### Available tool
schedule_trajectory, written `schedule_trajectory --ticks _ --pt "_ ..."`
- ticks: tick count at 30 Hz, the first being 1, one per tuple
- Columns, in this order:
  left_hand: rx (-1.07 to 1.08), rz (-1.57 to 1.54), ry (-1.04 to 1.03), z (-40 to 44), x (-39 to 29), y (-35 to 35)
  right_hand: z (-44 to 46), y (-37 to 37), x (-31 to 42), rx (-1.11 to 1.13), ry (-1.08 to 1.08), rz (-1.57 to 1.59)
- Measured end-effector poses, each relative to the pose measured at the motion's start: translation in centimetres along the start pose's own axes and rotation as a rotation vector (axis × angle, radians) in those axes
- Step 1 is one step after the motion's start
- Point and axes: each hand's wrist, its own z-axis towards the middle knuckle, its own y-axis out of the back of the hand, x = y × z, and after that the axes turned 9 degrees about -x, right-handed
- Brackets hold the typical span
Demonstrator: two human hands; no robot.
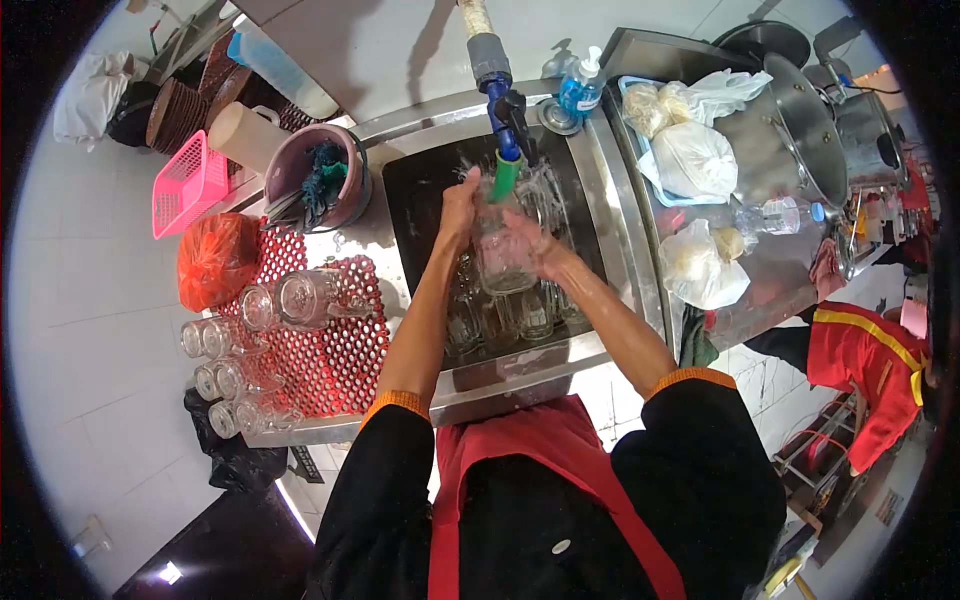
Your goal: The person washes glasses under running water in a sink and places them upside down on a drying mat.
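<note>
Under the green hose end (pixel 505 178) of the tap, a large clear glass mug (pixel 507 264) is held between my hands over the sink. My left hand (pixel 459 208) grips its left side near the top, fingers partly hidden. Against the right side presses my right hand (pixel 531 244), slightly blurred. Water splashes around the mug's upper end, and I cannot make out a handle. Several more clear glasses (pixel 536 312) stand in the dark sink (pixel 412 180) below and behind my hands.
Upturned glass mugs (pixel 303 298) dry on a red perforated mat (pixel 335 365) at left, near an orange bag (pixel 217 262) and a bucket (pixel 346 215). A soap bottle (pixel 580 90) stands behind the sink. Bagged food (pixel 690 160) lies right. A person in red (pixel 860 350) bends farther right.
</note>
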Motion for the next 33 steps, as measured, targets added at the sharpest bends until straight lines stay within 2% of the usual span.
schedule_trajectory --ticks 2,4,5,6,7,8,9,10,11,13,14,15,16,17,18,19,20,21,23,25,26,28,29,31,32,33 --pt "-0.009 -0.046 0.056 -0.4 1.1 -0.3 -2.5 -0.7 1.1 -0.02 -0.06 0.017" --pt "-0.124 -0.304 0.264 -1.5 1.4 -1.7 -3.5 -1.6 1.9 -0.028 -0.096 0.028" --pt "-0.119 -0.3 0.265 -1.9 1.4 -1.5 -4.2 -2.1 1.4 -0.312 0.377 -0.42" --pt "-0.063 -0.071 0.306 -2.1 2.0 -1.1 -5.0 -2.4 1.3 -0.597 0.845 -0.87" --pt "-0.006 0.157 0.346 -2.9 2.2 -0.9 -6.1 -1.9 1.8 -0.604 0.839 -0.87" --pt "-0.005 0.157 0.35 -3.7 2.5 -1.0 -7.6 -0.8 2.9 -0.38 0.896 -1.101" --pt "0.017 0.048 0.5 -5.1 2.0 -1.4 -8.7 -0.4 4.0 -0.137 0.944 -1.321" --pt "0.037 -0.06 0.657 -6.7 1.9 -1.4 -10.2 -1.2 4.4 -0.034 0.731 -1.127" --pt "0.033 -0.058 0.664 -7.8 2.2 -1.0 -11.6 -2.1 5.0 -0.035 0.724 -1.122" --pt "0.088 -0.108 0.723 -9.3 2.1 -0.5 -13.6 -3.5 6.2 0.105 0.441 -1.33" --pt "-0.026 -0.007 0.702 -10.2 2.2 -0.2 -14.0 -3.4 5.6 0.114 0.436 -1.331" --pt "-0.04 -0.012 0.699 -11.6 1.2 -0.2 -14.1 -3.3 4.9 0.137 0.621 -1.305" --pt "-0.032 -0.078 0.6 -13.8 -0.3 0.0 -14.0 -3.5 4.0 0.183 0.799 -1.26" --pt "-0.054 -0.141 0.5 -16.4 -1.1 1.1 -13.9 -3.9 2.7 0.25 0.785 -1.232" --pt "-0.139 -0.139 0.345 -18.8 -0.9 2.1 -13.8 -4.4 1.4 0.208 0.79 -1.21" --pt "-0.193 0.086 0.163 -20.0 1.2 4.7 -13.7 -5.5 0.0 0.166 0.791 -1.189" --pt "-0.305 0.283 -0.056 -22.2 0.5 6.1 -14.0 -7.2 -0.8 0.113 0.529 -1.159" --pt "-0.396 0.485 -0.271 -24.5 -0.1 6.7 -13.5 -8.4 -2.2 0.169 0.528 -1.159" --pt "-0.456 0.42 -0.299 -28.1 1.0 9.0 -12.4 -10.9 -5.1 0.181 0.62 -1.09" --pt "-0.708 -0.053 -0.2 -30.1 3.0 11.1 -11.0 -14.1 -8.0 0.255 0.734 -1.083" --pt "-0.71 -0.062 -0.205 -30.0 3.4 12.5 -10.1 -15.3 -9.9 0.256 0.77 -1.062" --pt "-0.872 0.023 -0.246 -29.7 2.8 14.4 -8.2 -18.0 -11.9 0.239 0.804 -1.065" --pt "-0.878 0.016 -0.247 -29.4 2.1 14.7 -7.4 -19.0 -12.8 0.215 0.841 -1.058" --pt "-0.888 -0.236 -0.108 -28.1 -2.6 13.9 -6.0 -19.9 -14.1 0.173 0.82 -1.06" --pt "-0.741 -0.333 -0.092 -27.0 3.1 18.2 -5.4 -20.1 -14.7 0.121 0.789 -1.059" --pt "-0.728 -0.338 -0.094 -25.8 3.2 18.6 -4.4 -20.1 -15.4 0.111 0.797 -1.067"
